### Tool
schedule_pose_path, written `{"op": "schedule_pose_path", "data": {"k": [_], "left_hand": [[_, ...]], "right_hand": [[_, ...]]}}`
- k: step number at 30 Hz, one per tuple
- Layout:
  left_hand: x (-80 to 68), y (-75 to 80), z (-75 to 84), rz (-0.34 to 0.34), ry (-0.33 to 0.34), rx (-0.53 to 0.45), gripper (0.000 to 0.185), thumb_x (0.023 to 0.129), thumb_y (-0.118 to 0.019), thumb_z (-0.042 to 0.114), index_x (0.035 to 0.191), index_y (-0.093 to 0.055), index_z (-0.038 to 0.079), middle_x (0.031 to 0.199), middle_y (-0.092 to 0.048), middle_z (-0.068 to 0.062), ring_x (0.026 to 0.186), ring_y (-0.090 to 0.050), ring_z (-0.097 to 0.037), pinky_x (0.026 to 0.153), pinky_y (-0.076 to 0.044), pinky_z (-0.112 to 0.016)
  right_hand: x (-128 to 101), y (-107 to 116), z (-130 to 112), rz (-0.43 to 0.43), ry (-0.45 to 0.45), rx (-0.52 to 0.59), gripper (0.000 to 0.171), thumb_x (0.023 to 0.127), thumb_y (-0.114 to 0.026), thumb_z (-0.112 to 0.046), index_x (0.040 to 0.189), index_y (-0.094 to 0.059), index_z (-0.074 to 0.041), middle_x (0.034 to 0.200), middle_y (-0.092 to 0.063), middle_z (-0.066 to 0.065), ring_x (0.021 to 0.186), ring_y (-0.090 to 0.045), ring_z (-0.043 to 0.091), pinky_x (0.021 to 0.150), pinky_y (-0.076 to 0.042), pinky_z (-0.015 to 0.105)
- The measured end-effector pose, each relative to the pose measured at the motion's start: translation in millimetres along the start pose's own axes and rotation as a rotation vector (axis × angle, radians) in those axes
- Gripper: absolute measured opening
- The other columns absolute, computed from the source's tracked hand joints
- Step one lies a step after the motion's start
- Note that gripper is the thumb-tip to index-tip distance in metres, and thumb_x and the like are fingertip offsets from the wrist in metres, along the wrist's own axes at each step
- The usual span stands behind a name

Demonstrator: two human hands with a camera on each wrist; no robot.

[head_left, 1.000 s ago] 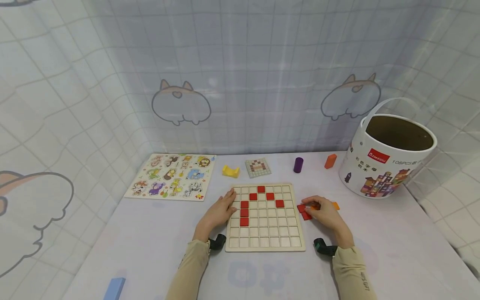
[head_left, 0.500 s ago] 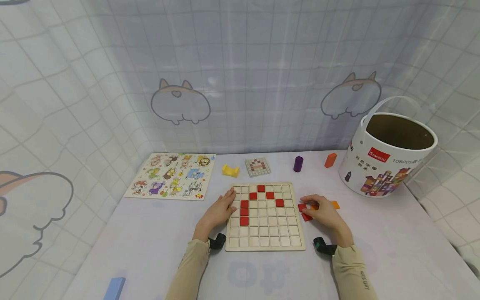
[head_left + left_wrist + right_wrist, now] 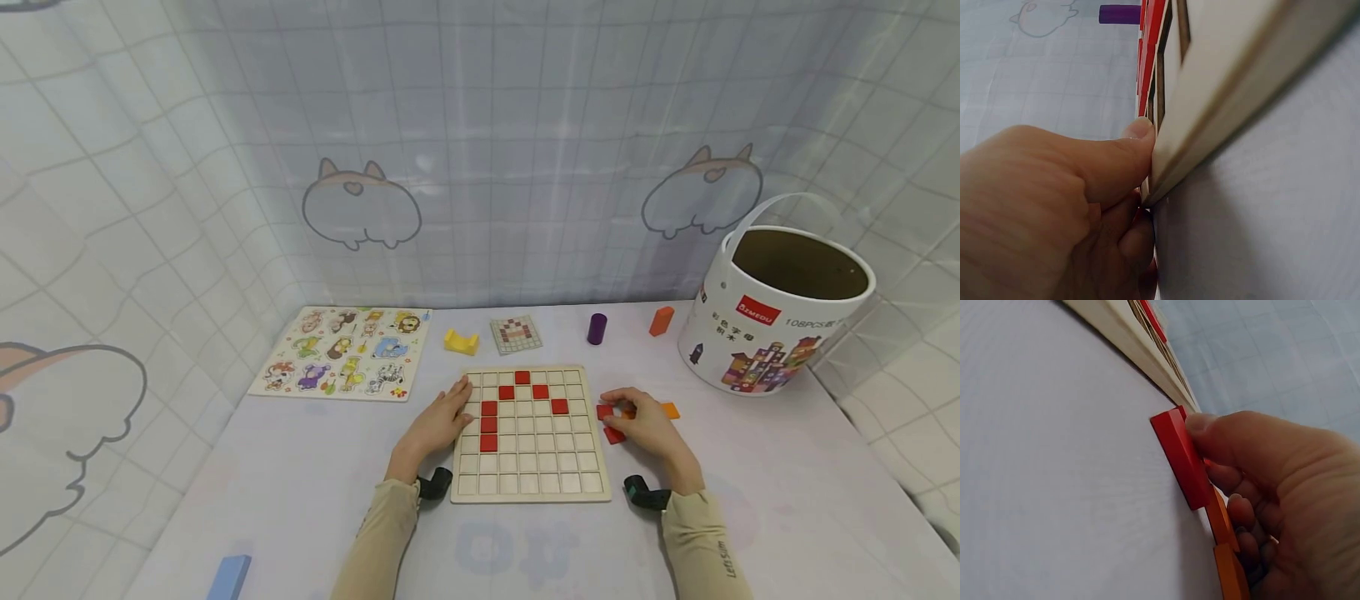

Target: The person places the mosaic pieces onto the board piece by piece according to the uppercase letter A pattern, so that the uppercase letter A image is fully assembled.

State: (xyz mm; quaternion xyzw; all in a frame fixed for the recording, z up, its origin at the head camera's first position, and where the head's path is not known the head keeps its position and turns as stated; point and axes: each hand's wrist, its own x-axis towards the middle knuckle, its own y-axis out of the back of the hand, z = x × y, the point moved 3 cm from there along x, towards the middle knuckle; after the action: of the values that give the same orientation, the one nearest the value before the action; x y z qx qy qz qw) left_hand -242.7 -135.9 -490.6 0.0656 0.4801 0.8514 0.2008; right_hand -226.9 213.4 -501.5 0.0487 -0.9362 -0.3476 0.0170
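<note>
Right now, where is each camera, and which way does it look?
Head: on the head, facing forward and down at the grid board; left hand, right hand and sleeves show.
Left wrist: worn there, facing the grid board's edge; left hand shows.
Right wrist: worn there, facing a red tile; right hand shows.
Head and left wrist share the purple cylinder.

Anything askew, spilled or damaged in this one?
Nothing looks spilled or damaged. The arch of red tiles on the wooden grid board looks lopsided, though: three run straight down its left side, only one sits level on the right. It may simply be unfinished.
</note>
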Motion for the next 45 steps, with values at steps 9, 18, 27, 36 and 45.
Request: {"op": "schedule_pose_path", "data": {"k": [9, 18, 27, 36, 45], "left_hand": [[0.0, 1.1, 0.6, 0.003, 0.0, 0.007, 0.059, 0.1, -0.052, 0.02, 0.151, -0.029, 0.0, 0.161, -0.02, -0.014, 0.149, -0.022, -0.029, 0.125, -0.017, -0.048], [1.0, -0.5, -0.1, 0.001, 0.01, 0.004, 0.059, 0.1, -0.051, 0.022, 0.151, -0.029, 0.002, 0.162, -0.019, -0.012, 0.15, -0.021, -0.027, 0.125, -0.017, -0.046], [0.0, 0.9, 1.1, -0.009, -0.004, 0.011, 0.059, 0.101, -0.05, 0.021, 0.152, -0.027, 0.001, 0.162, -0.018, -0.013, 0.15, -0.021, -0.029, 0.125, -0.016, -0.047], [-1.1, -0.5, 1.7, 0.006, 0.005, -0.012, 0.059, 0.1, -0.051, 0.021, 0.151, -0.029, 0.001, 0.162, -0.02, -0.013, 0.15, -0.021, -0.028, 0.125, -0.017, -0.047], [-1.3, 0.9, 2.7, 0.01, 0.012, -0.01, 0.058, 0.1, -0.051, 0.021, 0.151, -0.03, 0.001, 0.162, -0.02, -0.012, 0.15, -0.021, -0.027, 0.125, -0.017, -0.046]], "right_hand": [[0, 0, 1, 0.076, 0.012, -0.021, 0.028, 0.085, -0.071, -0.012, 0.112, -0.067, -0.005, 0.098, -0.062, 0.01, 0.087, -0.05, 0.02, 0.069, -0.043, 0.022], [-1, 2, -3, 0.071, -0.029, 0.037, 0.032, 0.087, -0.069, -0.014, 0.118, -0.065, -0.007, 0.101, -0.06, 0.011, 0.084, -0.05, 0.02, 0.058, -0.044, 0.019], [-1, -6, -32, 0.053, 0.088, 0.084, 0.028, 0.085, -0.072, -0.011, 0.112, -0.068, -0.006, 0.097, -0.063, 0.009, 0.082, -0.051, 0.018, 0.066, -0.045, 0.019], [-4, -16, -41, -0.029, 0.075, 0.167, 0.026, 0.085, -0.072, -0.009, 0.111, -0.067, -0.008, 0.088, -0.061, 0.008, 0.072, -0.052, 0.015, 0.049, -0.043, 0.02], [-8, -13, -69, -0.024, 0.235, 0.229, 0.025, 0.085, -0.074, -0.012, 0.11, -0.068, -0.009, 0.093, -0.064, 0.008, 0.076, -0.053, 0.01, 0.059, -0.045, 0.019]]}}
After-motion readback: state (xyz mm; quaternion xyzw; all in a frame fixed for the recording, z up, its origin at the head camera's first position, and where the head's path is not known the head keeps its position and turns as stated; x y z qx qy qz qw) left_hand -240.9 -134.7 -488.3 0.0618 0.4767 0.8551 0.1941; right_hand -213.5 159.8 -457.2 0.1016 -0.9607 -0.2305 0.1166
